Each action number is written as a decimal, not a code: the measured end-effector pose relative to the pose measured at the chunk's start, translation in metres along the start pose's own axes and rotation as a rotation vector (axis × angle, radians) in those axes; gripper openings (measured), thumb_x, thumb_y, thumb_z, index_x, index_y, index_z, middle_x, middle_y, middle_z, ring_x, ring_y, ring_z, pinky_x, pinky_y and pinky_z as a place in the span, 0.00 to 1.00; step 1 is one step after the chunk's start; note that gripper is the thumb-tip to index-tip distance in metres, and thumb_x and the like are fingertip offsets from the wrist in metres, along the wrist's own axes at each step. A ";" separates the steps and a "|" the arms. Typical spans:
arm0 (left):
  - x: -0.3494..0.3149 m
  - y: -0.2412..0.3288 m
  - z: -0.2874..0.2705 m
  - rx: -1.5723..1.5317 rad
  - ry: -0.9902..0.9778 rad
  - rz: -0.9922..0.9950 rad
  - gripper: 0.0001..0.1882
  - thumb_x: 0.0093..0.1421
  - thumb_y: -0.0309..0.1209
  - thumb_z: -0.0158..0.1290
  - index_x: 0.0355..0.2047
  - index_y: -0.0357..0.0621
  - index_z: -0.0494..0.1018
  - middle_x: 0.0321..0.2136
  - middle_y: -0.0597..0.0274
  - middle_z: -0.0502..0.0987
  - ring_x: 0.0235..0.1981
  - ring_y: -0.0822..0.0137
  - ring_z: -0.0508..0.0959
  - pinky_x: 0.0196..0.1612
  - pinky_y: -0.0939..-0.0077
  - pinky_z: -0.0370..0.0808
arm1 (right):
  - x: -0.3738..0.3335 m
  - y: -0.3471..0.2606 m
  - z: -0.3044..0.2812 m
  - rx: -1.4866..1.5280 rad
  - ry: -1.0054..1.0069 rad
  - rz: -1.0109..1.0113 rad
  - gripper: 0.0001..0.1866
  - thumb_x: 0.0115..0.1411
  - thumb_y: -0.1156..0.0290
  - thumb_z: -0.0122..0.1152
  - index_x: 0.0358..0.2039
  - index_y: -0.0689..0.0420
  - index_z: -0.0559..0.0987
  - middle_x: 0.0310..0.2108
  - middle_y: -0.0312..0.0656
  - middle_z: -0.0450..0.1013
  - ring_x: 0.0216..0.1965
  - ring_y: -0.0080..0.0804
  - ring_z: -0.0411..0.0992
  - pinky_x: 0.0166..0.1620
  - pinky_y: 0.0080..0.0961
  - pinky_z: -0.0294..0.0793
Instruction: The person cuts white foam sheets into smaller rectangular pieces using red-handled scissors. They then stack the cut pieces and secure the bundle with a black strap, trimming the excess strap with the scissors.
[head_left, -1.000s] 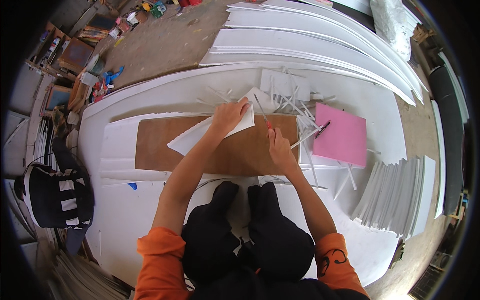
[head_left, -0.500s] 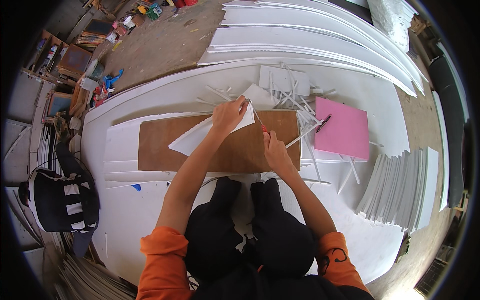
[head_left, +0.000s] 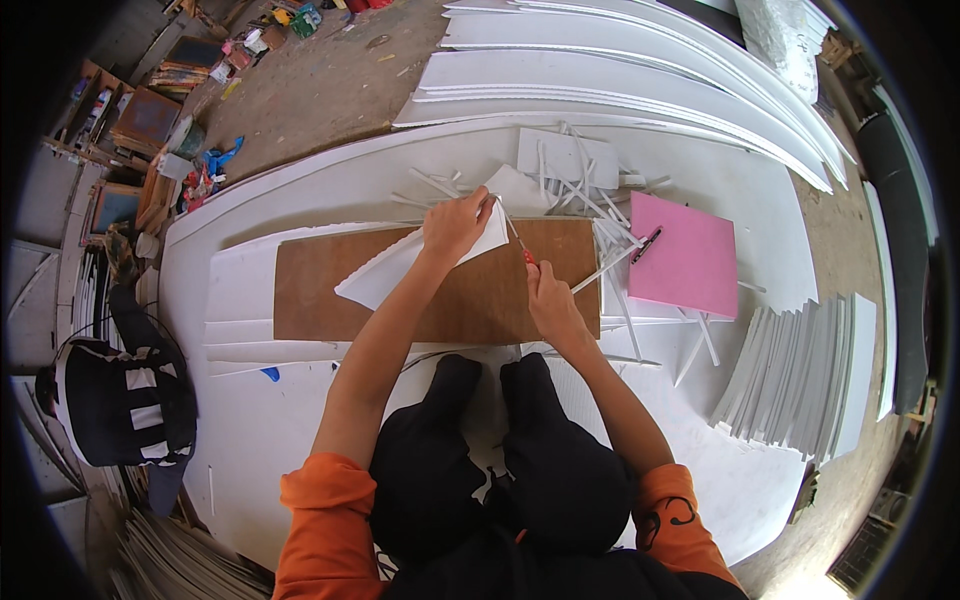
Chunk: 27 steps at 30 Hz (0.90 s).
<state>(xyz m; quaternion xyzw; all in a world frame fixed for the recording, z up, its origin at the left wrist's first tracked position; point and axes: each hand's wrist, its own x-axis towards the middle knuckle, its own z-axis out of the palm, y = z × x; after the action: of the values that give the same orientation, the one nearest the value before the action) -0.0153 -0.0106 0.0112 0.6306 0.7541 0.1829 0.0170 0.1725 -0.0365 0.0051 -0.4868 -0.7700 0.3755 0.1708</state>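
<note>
The broad white sheet [head_left: 265,455] spreads under everything before me, with a fanned pile of long white panels [head_left: 610,70] beyond its far edge. In front of my knees the brown board [head_left: 485,310] lies flat and lengthwise; to my right a row of narrow grey-white boards [head_left: 790,380] leans close together, and nearer the brown board a pink square panel [head_left: 690,285] lies over loose white strips [head_left: 618,305]. The white piece [head_left: 382,275] rests aslant on the brown board, partly hidden beneath my left forearm. My left hand [head_left: 457,228] is closed, fingers bent over its upper right corner. My right hand [head_left: 553,302] is curled tight round the red-handled tool [head_left: 529,257], its thin blade angled up to that corner (whether it touches, I can't tell). Smallest is a black pen-like thing [head_left: 647,245] on the pink panel.
</note>
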 end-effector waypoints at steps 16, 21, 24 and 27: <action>-0.011 0.002 0.006 -0.064 0.026 0.120 0.08 0.58 0.38 0.42 0.33 0.50 0.63 0.16 0.55 0.73 0.20 0.50 0.73 0.20 0.57 0.66 | 0.055 -0.038 -0.006 0.008 -0.122 0.147 0.27 0.62 0.54 0.27 0.34 0.68 0.66 0.32 0.66 0.68 0.38 0.65 0.64 0.43 0.51 0.61; -0.013 0.000 0.008 -0.022 0.006 0.083 0.09 0.59 0.41 0.40 0.34 0.52 0.63 0.18 0.54 0.73 0.21 0.49 0.73 0.21 0.56 0.66 | 0.034 -0.043 -0.013 0.019 -0.149 0.221 0.27 0.62 0.54 0.27 0.34 0.68 0.66 0.33 0.68 0.67 0.40 0.65 0.64 0.44 0.50 0.60; -0.010 -0.003 0.008 0.003 -0.037 0.054 0.11 0.60 0.42 0.37 0.35 0.53 0.63 0.18 0.53 0.73 0.22 0.47 0.72 0.23 0.53 0.66 | 0.011 -0.039 -0.016 -0.047 -0.156 0.206 0.24 0.62 0.56 0.30 0.34 0.68 0.65 0.30 0.67 0.67 0.37 0.65 0.65 0.41 0.50 0.64; -0.010 -0.001 0.006 -0.020 -0.039 0.080 0.11 0.60 0.43 0.36 0.35 0.53 0.63 0.19 0.53 0.73 0.22 0.46 0.72 0.24 0.52 0.66 | 0.002 -0.039 -0.021 -0.046 -0.158 0.206 0.24 0.62 0.56 0.30 0.33 0.68 0.65 0.31 0.67 0.67 0.37 0.65 0.66 0.41 0.51 0.64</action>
<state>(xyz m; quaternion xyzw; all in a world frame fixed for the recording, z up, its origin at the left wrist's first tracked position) -0.0127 -0.0185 0.0037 0.6634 0.7259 0.1788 0.0308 0.1605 -0.0354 0.0476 -0.5358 -0.7354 0.4107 0.0590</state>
